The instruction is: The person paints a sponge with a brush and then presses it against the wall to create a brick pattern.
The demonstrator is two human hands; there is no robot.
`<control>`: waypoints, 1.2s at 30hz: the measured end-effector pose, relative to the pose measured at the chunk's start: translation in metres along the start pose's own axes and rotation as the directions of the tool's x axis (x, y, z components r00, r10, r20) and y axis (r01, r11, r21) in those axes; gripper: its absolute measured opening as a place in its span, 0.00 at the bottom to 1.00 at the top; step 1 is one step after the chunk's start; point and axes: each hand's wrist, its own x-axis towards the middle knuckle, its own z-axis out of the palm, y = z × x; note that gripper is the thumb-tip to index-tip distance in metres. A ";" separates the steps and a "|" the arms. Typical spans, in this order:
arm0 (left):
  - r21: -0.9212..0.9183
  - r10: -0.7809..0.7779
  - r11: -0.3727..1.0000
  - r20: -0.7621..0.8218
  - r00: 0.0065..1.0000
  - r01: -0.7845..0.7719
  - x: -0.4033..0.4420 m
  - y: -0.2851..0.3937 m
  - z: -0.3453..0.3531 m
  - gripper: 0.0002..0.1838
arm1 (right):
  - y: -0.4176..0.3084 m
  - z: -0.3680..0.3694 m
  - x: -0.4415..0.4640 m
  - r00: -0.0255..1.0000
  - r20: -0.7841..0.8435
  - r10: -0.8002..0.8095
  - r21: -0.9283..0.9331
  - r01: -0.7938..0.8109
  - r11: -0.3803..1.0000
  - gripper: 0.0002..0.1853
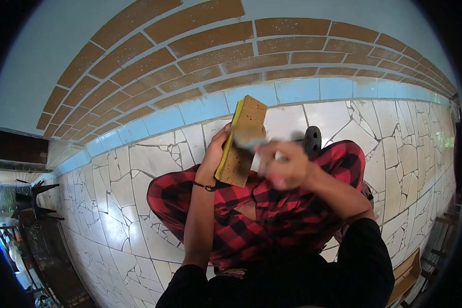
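While gripped along the yellow side by the left hand point(220, 138), slants above the lap as a long, flat sponge block point(237, 164), far end toward the wall. Shows a bright-yellow layer on the left and a broad brown face peppered with small dark pits; looks darker over the near half. Is partly covered at the middle by a blurred grey implement point(249, 142), extending from the right hand point(285, 164), fingers curled around it. Cannot tell whether touching the face, nor which tool.

At far left, begins with a black chair point(36, 200), well apart from the hands. Then opens into a wide stretch of irregular stone paving point(118, 205). On the far side, stops at light-blue tiles point(200, 109) under a brick-patterned wall point(215, 56). Under the hands, meets red-and-black checked trousers point(231, 226), knees spread wide. Farther right, narrows at a black clog point(313, 137) just beyond the right hand, then runs on over paving to a tan box point(403, 280) at near right.
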 end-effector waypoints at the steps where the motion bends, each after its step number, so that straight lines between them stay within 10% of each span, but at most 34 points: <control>1: 0.014 0.017 1.000 -0.037 0.999 -0.017 -0.002 0.005 0.004 0.27 | -0.010 0.011 0.000 0.997 -0.021 -0.068 0.075 0.069 0.995 0.15; 7: -0.134 -0.073 0.989 -0.037 0.997 0.068 0.006 0.004 -0.013 0.28 | -0.033 0.022 0.004 0.968 -0.159 0.194 0.518 -0.086 0.851 0.09; 9: -0.193 -0.098 0.977 -0.045 0.994 0.088 0.008 0.001 -0.003 0.27 | -0.007 0.003 0.006 0.965 -0.104 0.241 0.307 -0.199 0.930 0.10; 10: -0.130 -0.108 0.986 -0.015 0.994 0.106 0.000 0.008 0.009 0.28 | -0.007 0.005 0.002 0.818 -0.215 0.533 0.470 -0.392 0.791 0.10; 12: -0.003 -0.134 0.991 0.042 0.990 0.134 -0.016 0.019 0.029 0.28 | 0.022 -0.010 -0.003 0.703 -0.333 0.629 0.513 -0.425 0.746 0.15; 16: 0.049 -0.180 0.983 0.060 0.982 0.177 -0.019 0.022 0.032 0.30 | 0.044 -0.039 0.002 0.683 -0.521 0.512 0.319 -0.400 0.859 0.14; 18: 0.025 -0.155 0.988 0.078 0.985 0.153 -0.021 0.020 0.031 0.30 | 0.057 -0.042 -0.001 0.795 -0.578 0.185 -0.016 -0.238 0.971 0.11; 22: 0.043 -0.060 0.997 0.074 0.995 0.057 -0.019 0.013 0.024 0.29 | 0.043 -0.027 -0.004 0.915 -0.392 -0.090 -0.352 -0.058 0.934 0.08; 27: 0.013 0.014 1.000 -0.003 1.000 -0.014 -0.024 0.025 0.024 0.28 | -0.016 0.017 -0.001 0.988 0.046 -0.149 0.044 0.147 0.988 0.17; 29: -0.014 0.037 0.999 -0.013 0.999 -0.037 -0.021 0.023 0.014 0.27 | -0.035 0.027 0.006 0.973 -0.012 -0.229 0.237 0.225 0.945 0.18; 33: -0.015 0.051 0.999 -0.035 0.998 -0.051 -0.025 0.028 0.018 0.27 | -0.035 0.009 0.006 0.967 -0.163 0.196 0.488 -0.094 0.868 0.07; 36: 0.003 -0.013 1.000 -0.005 1.000 0.013 -0.032 0.031 0.034 0.27 | 0.008 -0.005 0.004 0.882 -0.383 0.273 0.284 -0.169 0.944 0.11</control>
